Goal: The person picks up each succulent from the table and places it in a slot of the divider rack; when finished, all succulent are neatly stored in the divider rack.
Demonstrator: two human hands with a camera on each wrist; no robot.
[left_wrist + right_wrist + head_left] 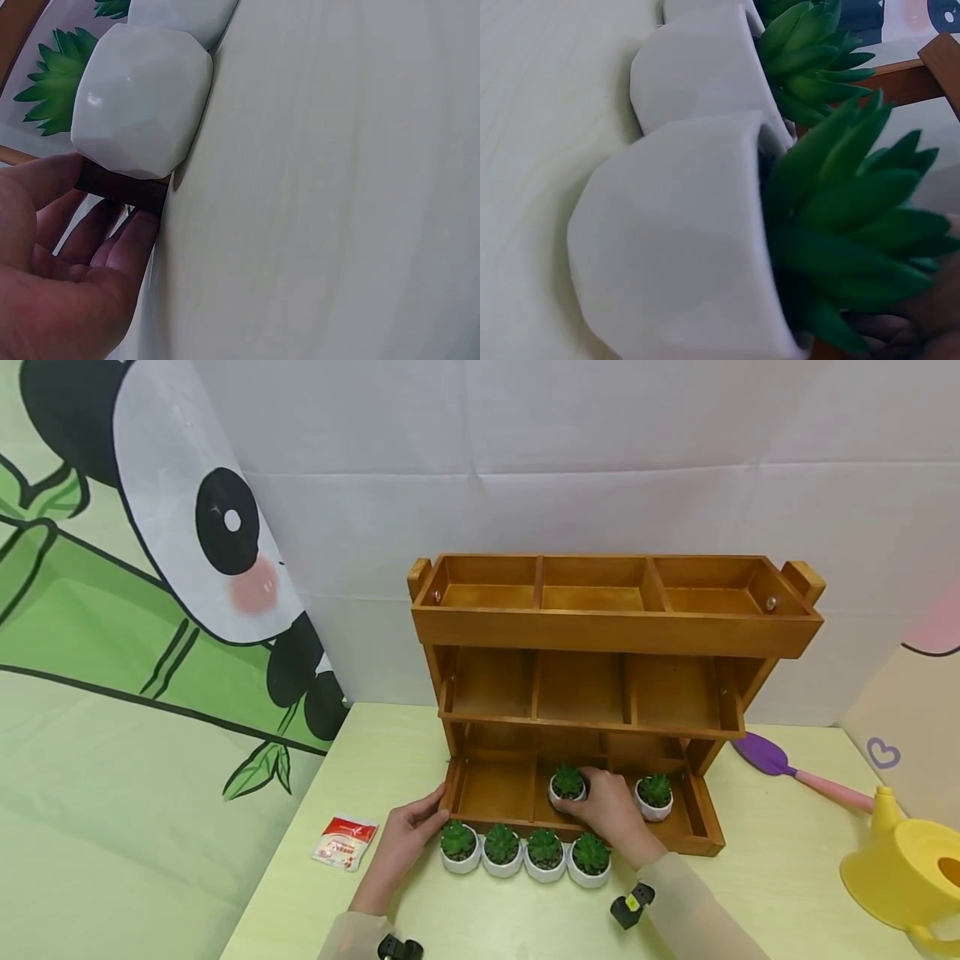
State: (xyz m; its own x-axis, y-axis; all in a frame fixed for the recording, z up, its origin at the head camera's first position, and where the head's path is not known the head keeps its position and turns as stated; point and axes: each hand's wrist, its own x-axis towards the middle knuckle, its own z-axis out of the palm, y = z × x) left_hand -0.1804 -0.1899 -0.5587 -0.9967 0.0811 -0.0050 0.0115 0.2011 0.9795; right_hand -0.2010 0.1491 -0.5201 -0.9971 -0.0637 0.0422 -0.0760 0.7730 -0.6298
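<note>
A brown wooden tiered shelf [615, 633] stands against the back wall, each tier split into three compartments. In the bottom tier's middle compartment, my right hand [609, 810] grips a small potted succulent [567, 783] by its white pot. Another potted succulent [655, 793] sits in the right compartment, beside that hand. My left hand [408, 837] holds the bottom tier's left front corner; in the left wrist view its thumb and fingers [135, 240] lie on either side of the dark wood [124, 186]. Several potted succulents [545, 853] line up along the shelf's front.
A red and white packet [345, 842] lies on the table [285, 910] at left. To the right are a purple spade with a pink handle [765, 753] and a yellow watering can [900, 868]. White pots [675, 240] fill much of the right wrist view.
</note>
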